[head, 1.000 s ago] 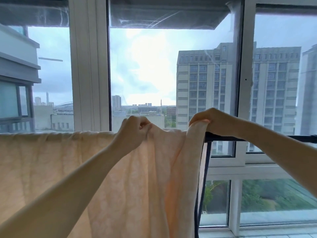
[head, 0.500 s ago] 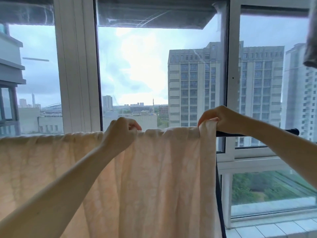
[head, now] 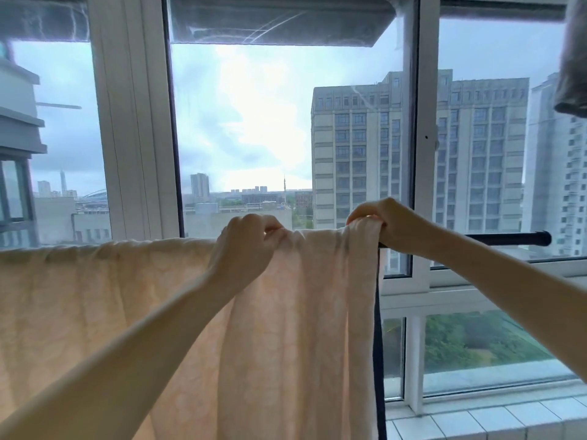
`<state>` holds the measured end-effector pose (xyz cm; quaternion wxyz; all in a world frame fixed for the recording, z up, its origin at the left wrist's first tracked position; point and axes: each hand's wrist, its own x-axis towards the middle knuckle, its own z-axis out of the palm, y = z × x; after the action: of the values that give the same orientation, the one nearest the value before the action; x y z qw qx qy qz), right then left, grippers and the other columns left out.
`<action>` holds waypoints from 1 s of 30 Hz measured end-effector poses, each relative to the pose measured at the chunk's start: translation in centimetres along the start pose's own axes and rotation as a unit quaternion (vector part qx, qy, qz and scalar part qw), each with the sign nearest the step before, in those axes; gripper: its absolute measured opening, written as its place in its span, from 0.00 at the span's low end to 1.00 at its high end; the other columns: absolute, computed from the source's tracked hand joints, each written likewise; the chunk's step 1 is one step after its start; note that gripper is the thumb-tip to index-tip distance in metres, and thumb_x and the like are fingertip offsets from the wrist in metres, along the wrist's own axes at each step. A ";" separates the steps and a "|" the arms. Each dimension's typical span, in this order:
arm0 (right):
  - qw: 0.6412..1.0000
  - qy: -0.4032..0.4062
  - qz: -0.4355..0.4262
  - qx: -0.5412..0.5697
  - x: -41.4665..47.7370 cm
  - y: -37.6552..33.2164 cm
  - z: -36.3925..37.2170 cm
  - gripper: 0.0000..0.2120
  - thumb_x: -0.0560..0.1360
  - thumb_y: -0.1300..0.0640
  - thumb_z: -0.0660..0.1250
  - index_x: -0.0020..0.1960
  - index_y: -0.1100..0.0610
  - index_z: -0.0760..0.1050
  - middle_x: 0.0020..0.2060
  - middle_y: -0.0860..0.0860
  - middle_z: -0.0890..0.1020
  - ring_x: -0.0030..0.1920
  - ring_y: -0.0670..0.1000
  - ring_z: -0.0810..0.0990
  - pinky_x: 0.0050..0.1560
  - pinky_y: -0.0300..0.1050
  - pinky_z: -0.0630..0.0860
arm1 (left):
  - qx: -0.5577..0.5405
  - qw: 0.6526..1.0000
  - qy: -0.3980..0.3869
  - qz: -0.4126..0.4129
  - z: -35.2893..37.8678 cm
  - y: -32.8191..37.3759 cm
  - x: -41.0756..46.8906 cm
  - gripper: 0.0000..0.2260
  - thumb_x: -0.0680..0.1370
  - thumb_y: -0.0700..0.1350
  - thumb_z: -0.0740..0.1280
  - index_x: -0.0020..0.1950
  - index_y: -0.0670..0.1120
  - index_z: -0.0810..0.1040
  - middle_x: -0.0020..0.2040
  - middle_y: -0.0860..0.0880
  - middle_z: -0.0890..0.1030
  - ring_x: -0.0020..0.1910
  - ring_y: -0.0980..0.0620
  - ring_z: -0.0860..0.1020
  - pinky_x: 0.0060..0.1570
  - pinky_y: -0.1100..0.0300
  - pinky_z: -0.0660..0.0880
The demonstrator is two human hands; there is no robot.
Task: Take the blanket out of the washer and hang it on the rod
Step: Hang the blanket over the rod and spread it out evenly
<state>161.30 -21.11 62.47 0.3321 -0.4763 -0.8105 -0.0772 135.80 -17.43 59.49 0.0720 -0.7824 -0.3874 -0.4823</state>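
I see the pale blanket draped over the rod, hanging across the left and middle of my view. My left hand pinches a bunch of its top edge. Further right, my right hand grasps the blanket's right end at the rod, whose bare black end juts rightward before the window.

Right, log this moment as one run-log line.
state: blanket draped over rod | left hand: grips top fold | right hand: grips blanket edge | rod end: bare
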 end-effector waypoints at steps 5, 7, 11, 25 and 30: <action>0.998 0.038 0.038 0.024 0.5 1.5 -1.5 0.11 0.78 0.69 0.59 0.50 0.56 0.75 0.39 0.46 0.79 0.41 0.44 0.79 0.38 0.28 0.74 | 0.002 0.997 0.062 -0.049 0.6 0.7 0.6 0.07 0.79 0.46 0.67 0.48 0.47 0.84 0.39 0.55 0.82 0.35 0.67 0.74 0.35 0.76 0.65; 0.998 0.044 0.043 0.030 0.5 2.8 -2.9 0.11 0.79 0.68 0.58 0.50 0.55 0.75 0.39 0.46 0.79 0.40 0.45 0.79 0.37 0.27 0.74 | 0.011 0.993 0.094 -0.070 1.0 1.5 1.0 0.07 0.79 0.47 0.67 0.48 0.47 0.83 0.39 0.56 0.81 0.35 0.65 0.74 0.36 0.75 0.65; 1.000 -0.020 -0.014 0.019 -0.6 4.4 -4.0 0.10 0.76 0.69 0.63 0.49 0.57 0.78 0.39 0.43 0.79 0.40 0.39 0.78 0.40 0.27 0.73 | 0.030 0.988 0.121 -0.094 3.1 3.9 1.2 0.05 0.78 0.48 0.67 0.48 0.51 0.82 0.45 0.57 0.83 0.39 0.59 0.77 0.41 0.65 0.70; 0.987 0.063 -0.146 -0.037 -2.9 8.2 -4.9 0.09 0.72 0.62 0.72 0.47 0.53 0.75 0.40 0.47 0.78 0.38 0.41 0.75 0.36 0.37 0.76 | 0.131 0.971 0.196 0.036 9.6 14.3 -2.1 0.06 0.76 0.45 0.68 0.49 0.47 0.82 0.46 0.51 0.83 0.47 0.51 0.76 0.48 0.54 0.76; 0.991 0.039 -0.122 -0.034 -2.6 8.2 -4.8 0.09 0.71 0.64 0.70 0.45 0.52 0.75 0.35 0.48 0.79 0.34 0.47 0.79 0.33 0.44 0.80 | 0.072 0.992 0.104 0.018 12.0 18.5 -3.1 0.16 0.72 0.64 0.65 0.45 0.52 0.76 0.42 0.60 0.80 0.42 0.58 0.76 0.44 0.63 0.72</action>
<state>171.17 -20.73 63.02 0.3348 -0.3816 -0.8460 -0.1629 155.97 -26.01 55.51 0.1773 -0.7274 -0.3973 -0.5307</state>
